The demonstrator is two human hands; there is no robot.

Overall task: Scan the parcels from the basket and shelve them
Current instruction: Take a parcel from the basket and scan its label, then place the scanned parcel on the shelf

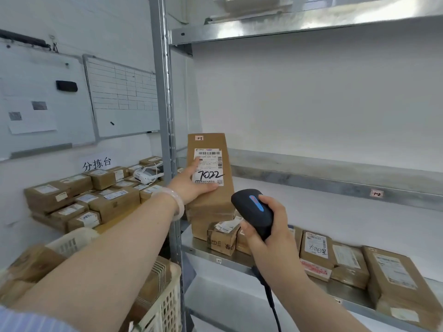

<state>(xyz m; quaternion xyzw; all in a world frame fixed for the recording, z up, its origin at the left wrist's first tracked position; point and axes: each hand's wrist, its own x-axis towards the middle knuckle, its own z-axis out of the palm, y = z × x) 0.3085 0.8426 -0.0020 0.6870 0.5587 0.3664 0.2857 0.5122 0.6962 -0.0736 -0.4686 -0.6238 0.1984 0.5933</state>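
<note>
Left hand (pixel 191 185) fingers grip the tall brown cardboard parcel (pixel 226 200) upright at the grey metal shelf's (pixel 206 251) 9 o'clock end, overlapping its white label (pixel 212 167); right hand (pixel 273 228) fingers clasp the black scanner (pixel 251 212) at 5 o'clock, so a part-covered barcode may misread.

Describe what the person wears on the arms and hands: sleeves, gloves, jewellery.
Both hands are bare, no gloves. The left hand has a pale, milky bangle round its wrist, and a sleeve with fine blue and white stripes shows high on that arm, at the picture's lower left corner. The right hand has nothing on its wrist; its forearm is bare as far as visible.
</note>
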